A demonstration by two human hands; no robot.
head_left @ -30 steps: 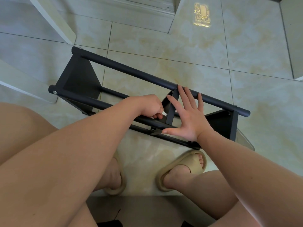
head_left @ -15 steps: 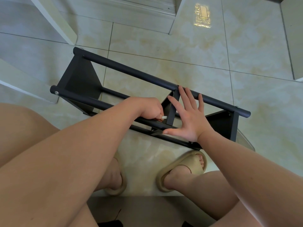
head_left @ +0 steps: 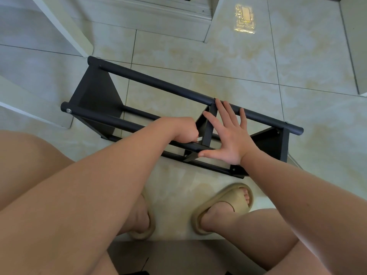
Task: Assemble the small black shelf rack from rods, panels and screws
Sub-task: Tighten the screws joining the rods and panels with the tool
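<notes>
1. Shelf rack point(head_left: 178, 90) sits on the floor under both hands; I judge its middle panel point(head_left: 208, 133) is being screwed on.
2. Right hand point(head_left: 230, 141) presses the panel flat, fingers spread; left hand point(head_left: 185, 132), beside those fingers, curls around a small pale tool point(head_left: 197, 139) (a key, I guess).
3. Next move needs steady turning, with the panel kept square.
4. Glossy beige tiles point(head_left: 248, 62); a white furniture leg point(head_left: 65, 26) stands far beyond the fingertips.

Beige slippers point(head_left: 223, 196) on glossy tiled floor point(head_left: 218, 56)

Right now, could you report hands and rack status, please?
Left hand fisted round small white item at middle panel. Right hand flat against it. Rack on floor, sandals close.
</notes>
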